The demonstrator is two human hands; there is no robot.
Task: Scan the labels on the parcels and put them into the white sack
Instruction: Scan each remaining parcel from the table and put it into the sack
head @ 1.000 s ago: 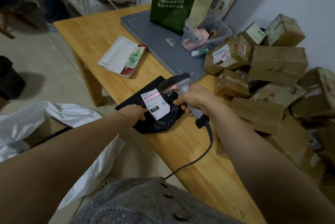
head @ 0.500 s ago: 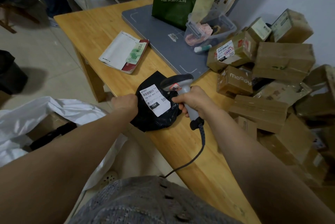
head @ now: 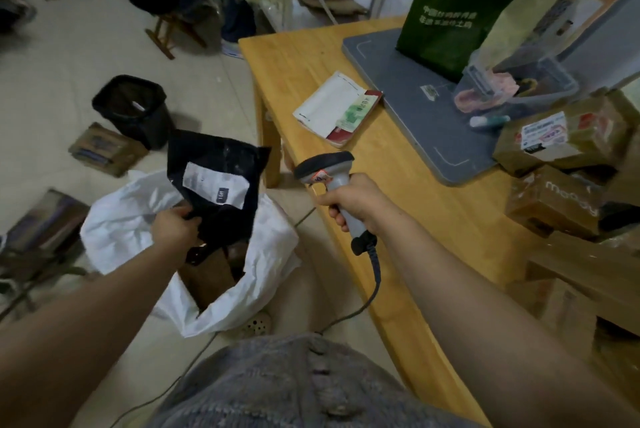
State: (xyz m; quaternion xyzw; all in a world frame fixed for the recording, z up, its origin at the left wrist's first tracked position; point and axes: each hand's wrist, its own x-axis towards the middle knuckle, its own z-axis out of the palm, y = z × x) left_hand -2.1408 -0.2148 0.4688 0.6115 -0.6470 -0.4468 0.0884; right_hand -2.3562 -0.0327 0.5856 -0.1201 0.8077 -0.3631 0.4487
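Note:
My left hand (head: 175, 227) grips a black plastic parcel (head: 221, 164) by its lower edge. The parcel's white label faces me, and it hangs over the open mouth of the white sack (head: 117, 220) on the floor. Brown boxes lie inside the sack. My right hand (head: 356, 202) holds a grey barcode scanner (head: 325, 168) by its handle, over the wooden table's (head: 433, 220) left edge. The scanner's cable hangs down toward me. A pile of brown cardboard parcels (head: 568, 147) sits on the table at the right.
On the table lie a notebook (head: 337, 109), a grey mat (head: 415, 105), a green bag (head: 457, 12) and a clear plastic tub (head: 516, 88). A black bin (head: 133, 109) and flat cardboard boxes (head: 104, 150) stand on the floor at the left. A person's legs stand at the back.
My left hand has carried the black parcel off the table, leftward and over the sack. The scanner has moved away from the label. My view has swung left.

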